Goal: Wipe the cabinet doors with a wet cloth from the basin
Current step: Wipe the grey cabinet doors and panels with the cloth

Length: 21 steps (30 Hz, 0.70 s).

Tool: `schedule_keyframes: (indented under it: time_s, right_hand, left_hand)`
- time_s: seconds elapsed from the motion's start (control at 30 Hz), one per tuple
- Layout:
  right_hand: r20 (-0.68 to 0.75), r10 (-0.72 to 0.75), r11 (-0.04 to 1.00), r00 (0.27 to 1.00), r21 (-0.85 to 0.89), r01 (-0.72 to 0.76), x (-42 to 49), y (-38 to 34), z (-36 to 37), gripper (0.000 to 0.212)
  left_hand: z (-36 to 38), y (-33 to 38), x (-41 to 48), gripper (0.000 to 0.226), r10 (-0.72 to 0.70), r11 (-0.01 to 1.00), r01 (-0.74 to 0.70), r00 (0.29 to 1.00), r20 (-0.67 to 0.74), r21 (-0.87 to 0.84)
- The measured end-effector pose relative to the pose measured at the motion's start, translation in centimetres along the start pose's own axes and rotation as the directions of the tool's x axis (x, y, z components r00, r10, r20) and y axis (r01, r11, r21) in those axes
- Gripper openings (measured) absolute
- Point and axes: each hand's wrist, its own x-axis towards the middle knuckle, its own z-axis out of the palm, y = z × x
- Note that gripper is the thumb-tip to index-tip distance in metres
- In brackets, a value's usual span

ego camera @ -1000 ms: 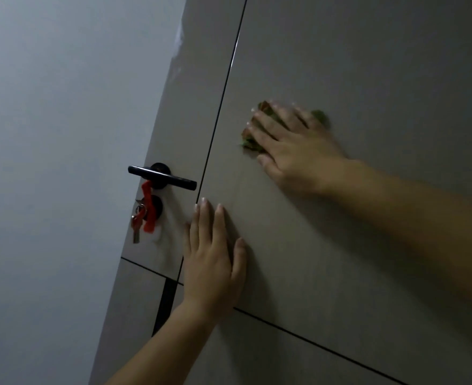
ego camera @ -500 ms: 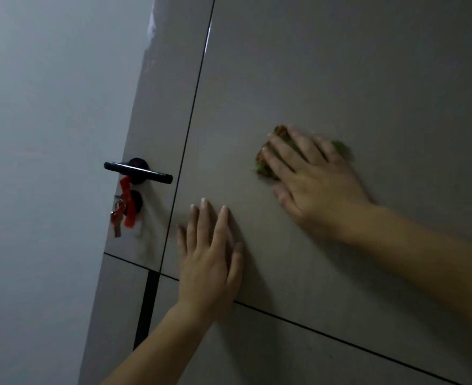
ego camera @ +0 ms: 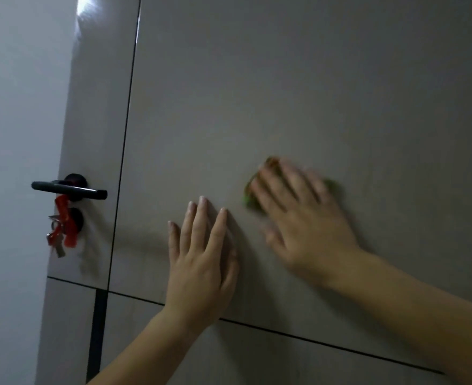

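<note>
A large grey-brown cabinet door [ego camera: 298, 87] fills most of the view. My right hand [ego camera: 304, 220] presses a green cloth [ego camera: 250, 197] flat against the door, and the hand is blurred by motion. Only the cloth's edges show, at the fingertips and beside the little finger. My left hand [ego camera: 201, 259] lies flat on the same door just left of the right hand, fingers apart and pointing up, holding nothing.
A narrower panel [ego camera: 95, 129] to the left carries a black lever handle [ego camera: 68, 188] with keys on a red tag [ego camera: 61, 229] in the lock below. A pale wall [ego camera: 15, 134] lies further left. Dark seams separate lower panels [ego camera: 284, 362].
My right hand has slid the cloth down the door, toward the left hand. The view has shifted, so the handle and hands sit differently in frame. The left hand stays flat on the door.
</note>
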Motion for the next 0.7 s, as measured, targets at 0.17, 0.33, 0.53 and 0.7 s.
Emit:
schedule_keyframes:
  time_s: [0.17,0.33,0.53,0.7]
  right_hand:
    - [0.046,-0.068,0.998,0.997,0.008,0.068,3.0,1.3,-0.9,0.069]
    - [0.063,0.113,0.993,0.992,0.039,-0.116,13.0,3.5,-3.1,0.067]
    - [0.011,-0.296,0.955,0.955,-0.003,0.296,0.9,1.2,0.1,0.063]
    - [-0.071,-0.046,0.999,0.996,-0.020,0.044,-0.8,7.8,-0.9,0.064]
  left_hand:
    - [0.0,0.3,-0.3,0.067,-0.013,1.000,0.013,1.000,0.016,0.004]
    - [0.2,1.6,0.2,0.067,-0.037,0.999,0.037,0.999,-0.020,0.012]
    - [0.4,1.5,-0.7,0.068,-0.003,1.000,0.003,1.000,-0.014,0.013]
    - [0.7,2.7,-0.3,0.064,0.019,0.999,-0.018,0.999,-0.040,0.028]
